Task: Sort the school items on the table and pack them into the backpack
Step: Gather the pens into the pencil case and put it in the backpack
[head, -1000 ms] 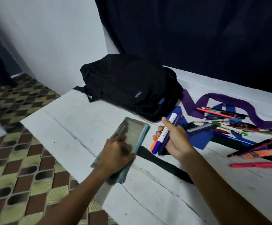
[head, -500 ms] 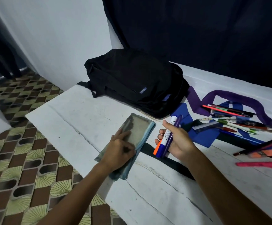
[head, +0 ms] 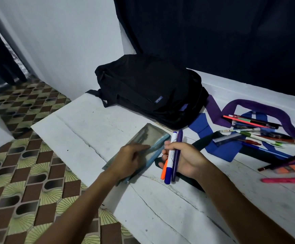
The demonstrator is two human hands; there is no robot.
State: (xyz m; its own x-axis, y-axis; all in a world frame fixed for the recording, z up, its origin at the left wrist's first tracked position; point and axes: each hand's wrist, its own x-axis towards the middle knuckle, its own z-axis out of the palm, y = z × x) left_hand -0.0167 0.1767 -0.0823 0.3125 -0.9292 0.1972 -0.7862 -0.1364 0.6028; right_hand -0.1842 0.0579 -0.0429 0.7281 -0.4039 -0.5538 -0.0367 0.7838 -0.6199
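White-painted boards, scuffed and cracked along their seams, form the table, which stands over a brown and green patterned tile floor. Soft black fabric makes up the backpack, which lies on its side at the far edge against a dark curtain; whether any compartment is open cannot be told. Just in front of it lies a flat, rectangular pencil pouch of clear plastic with a pale blue zip border; its contents cannot be made out. The left hand rests on the near half of the pouch, fingers extended flat and pointing toward the zip edge. The right hand has its fingers curled round a bundle of three markers: one white-barrelled with a blue cap, one dark purple, one orange, their far tips touching or nearly touching the pouch corner. To the right, a loose heap of pens and pencils lies across purple and blue paper strips, with a pink highlighter well apart nearer the front edge. Compared with half a second ago, the right hand has drawn closer to the pouch's zip edge, and the left hand's fingers have flattened further along the pouch; the backpack and the heap lie as before.
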